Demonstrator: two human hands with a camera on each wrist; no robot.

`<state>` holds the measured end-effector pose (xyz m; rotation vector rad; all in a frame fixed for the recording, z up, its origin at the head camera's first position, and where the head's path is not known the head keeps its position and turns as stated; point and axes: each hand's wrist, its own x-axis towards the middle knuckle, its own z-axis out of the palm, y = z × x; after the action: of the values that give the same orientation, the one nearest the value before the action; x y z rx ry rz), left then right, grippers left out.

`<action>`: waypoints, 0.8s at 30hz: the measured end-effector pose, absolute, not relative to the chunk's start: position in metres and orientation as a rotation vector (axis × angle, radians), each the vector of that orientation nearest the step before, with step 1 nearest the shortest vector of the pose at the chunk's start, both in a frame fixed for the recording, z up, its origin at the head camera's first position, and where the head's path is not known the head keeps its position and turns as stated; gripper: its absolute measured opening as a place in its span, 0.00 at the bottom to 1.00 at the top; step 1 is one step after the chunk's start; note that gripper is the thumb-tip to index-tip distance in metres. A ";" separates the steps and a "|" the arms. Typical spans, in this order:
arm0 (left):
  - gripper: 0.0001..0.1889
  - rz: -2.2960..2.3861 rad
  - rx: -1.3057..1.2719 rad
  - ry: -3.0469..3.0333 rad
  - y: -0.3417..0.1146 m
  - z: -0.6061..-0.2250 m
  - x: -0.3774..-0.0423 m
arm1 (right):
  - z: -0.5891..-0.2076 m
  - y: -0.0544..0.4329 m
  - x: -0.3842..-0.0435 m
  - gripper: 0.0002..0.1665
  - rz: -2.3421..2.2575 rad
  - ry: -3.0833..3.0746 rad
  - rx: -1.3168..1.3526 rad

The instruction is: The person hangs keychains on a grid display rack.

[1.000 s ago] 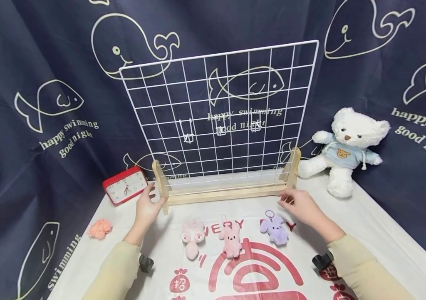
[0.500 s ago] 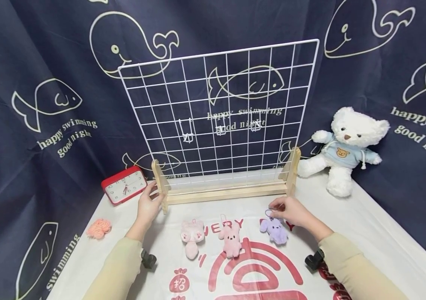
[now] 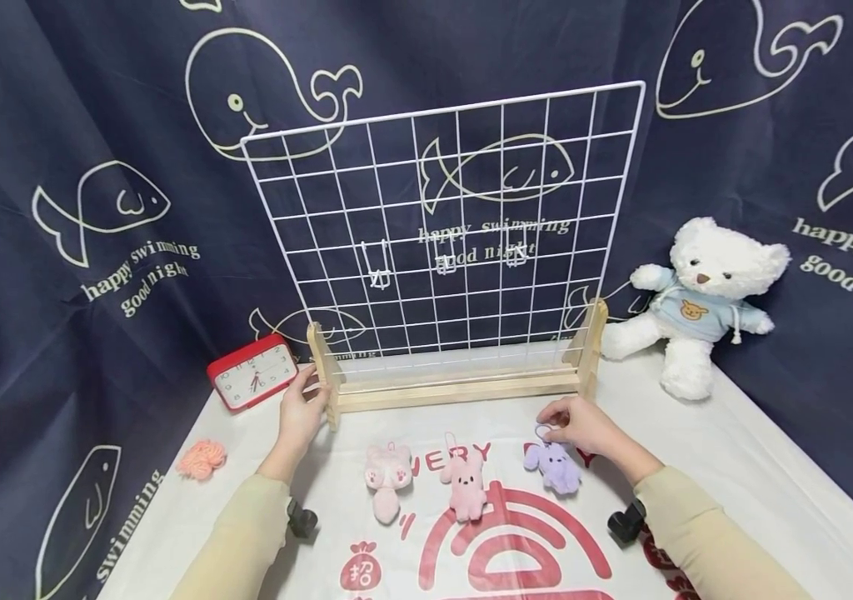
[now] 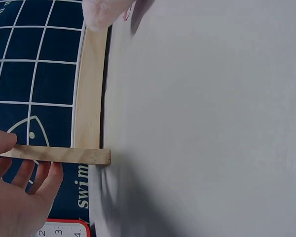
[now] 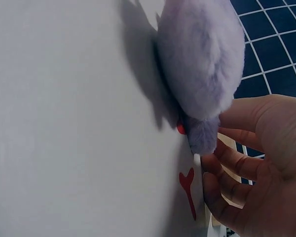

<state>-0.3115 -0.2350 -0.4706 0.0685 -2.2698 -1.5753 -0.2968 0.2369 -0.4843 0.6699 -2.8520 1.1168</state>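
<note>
My left hand [image 3: 301,417] holds the left wooden upright [image 3: 325,367] of a stand that carries a white wire grid panel [image 3: 441,204]. In the left wrist view the thumb lies on one side of this upright and the fingers on the other. Over at the right, my right hand [image 3: 582,427] pinches the ring [image 3: 543,432] of a purple plush keychain [image 3: 557,471] lying on the table. Its furry body [image 5: 202,59] hides the fingertips in the right wrist view. Two pink plush keychains, one with paw prints [image 3: 387,471] and one with a face [image 3: 466,487], lie beside it.
Several white hooks, one at the left [image 3: 377,267], hang on the grid. A red clock [image 3: 254,372] and a bundle of orange yarn [image 3: 202,459] are at the left. A white teddy bear [image 3: 726,250] sits at the right. Behind is a dark blue curtain [image 3: 119,75].
My right hand has left the right end of the stand and moved left to the purple keychain's ring. My left hand has closed in on the left upright.
</note>
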 end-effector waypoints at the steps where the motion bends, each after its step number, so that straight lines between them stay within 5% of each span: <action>1: 0.26 -1.573 0.070 -2.270 -0.235 -0.470 -0.311 | -0.485 0.237 -0.297 0.11 1.118 -2.855 0.667; 24: 0.26 -1.568 0.089 -2.271 -0.234 -0.471 -0.312 | -0.483 0.235 -0.295 0.14 1.245 -2.821 0.713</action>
<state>-0.3118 -0.2335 -0.4711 0.0887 -2.2708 -1.5682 -0.2952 0.2351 -0.4827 0.7128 -2.8206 1.2453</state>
